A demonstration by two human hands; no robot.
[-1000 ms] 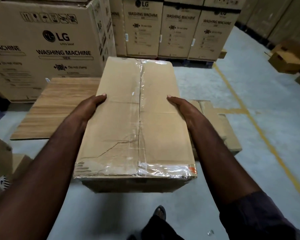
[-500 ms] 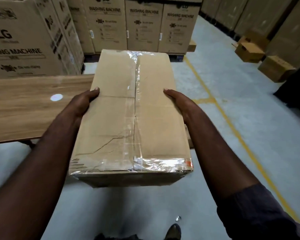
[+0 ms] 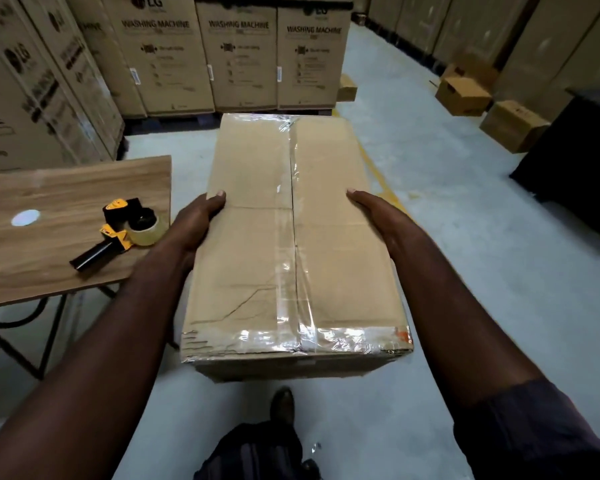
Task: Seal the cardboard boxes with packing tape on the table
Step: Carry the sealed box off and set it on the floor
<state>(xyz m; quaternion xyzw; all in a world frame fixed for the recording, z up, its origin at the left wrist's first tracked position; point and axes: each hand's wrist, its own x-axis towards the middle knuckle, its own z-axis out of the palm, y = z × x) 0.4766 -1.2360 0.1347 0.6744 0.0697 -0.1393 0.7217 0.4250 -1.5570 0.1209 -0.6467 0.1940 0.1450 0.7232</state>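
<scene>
I carry a long cardboard box [image 3: 329, 244] in the air above the floor, to the right of the table. Clear tape runs along its centre seam and across its near edge. My left hand [image 3: 196, 220] presses flat on the box's left side and my right hand [image 3: 378, 216] on its right side. A yellow and black tape dispenser [image 3: 118, 230] with a roll of clear tape lies on the wooden table [image 3: 32, 244] near its right edge, just left of my left forearm.
Tall washing machine cartons [image 3: 239, 57] line the back and left. Small cardboard boxes [image 3: 463, 93] sit on the floor at the right, beside a dark object [image 3: 575, 174]. A yellow line [image 3: 385, 188] marks the grey floor. My shoe [image 3: 283, 405] shows below the box.
The view has swung to the right with the box still held. The table has slid left and the tape dispenser on it has come into sight.
</scene>
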